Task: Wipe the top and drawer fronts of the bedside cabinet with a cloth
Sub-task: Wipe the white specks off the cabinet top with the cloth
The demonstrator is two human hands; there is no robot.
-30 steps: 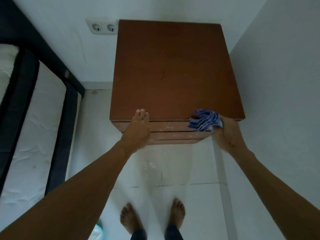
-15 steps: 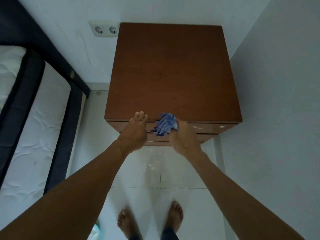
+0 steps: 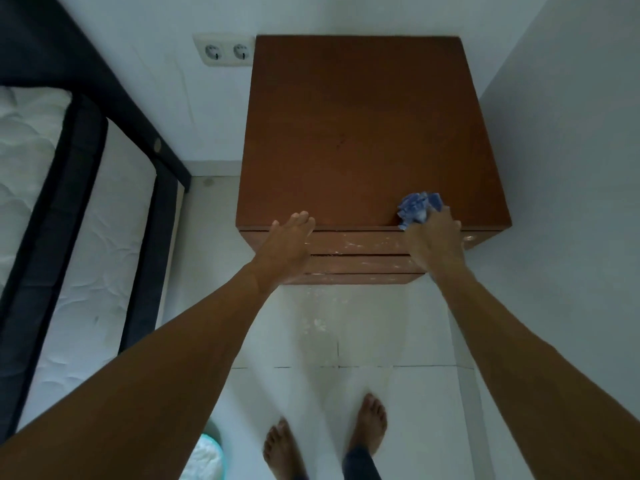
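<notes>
The brown wooden bedside cabinet (image 3: 363, 133) stands in the room's corner, seen from above. Its drawer fronts (image 3: 360, 252) show as narrow stacked strips with pale smears. My right hand (image 3: 433, 240) grips a crumpled blue cloth (image 3: 417, 207) at the front edge of the top, towards the right. My left hand (image 3: 285, 242) rests with straight fingers on the front left edge of the top, over the upper drawer front.
A white wall (image 3: 571, 168) runs close along the cabinet's right side. A double socket (image 3: 227, 51) sits on the back wall. A dark bed frame with a white mattress (image 3: 31, 161) fills the left. My bare feet (image 3: 325, 441) stand on white floor tiles.
My right hand has slid the cloth from the middle of the front edge back to the right, up onto the top. My left hand has stayed in place.
</notes>
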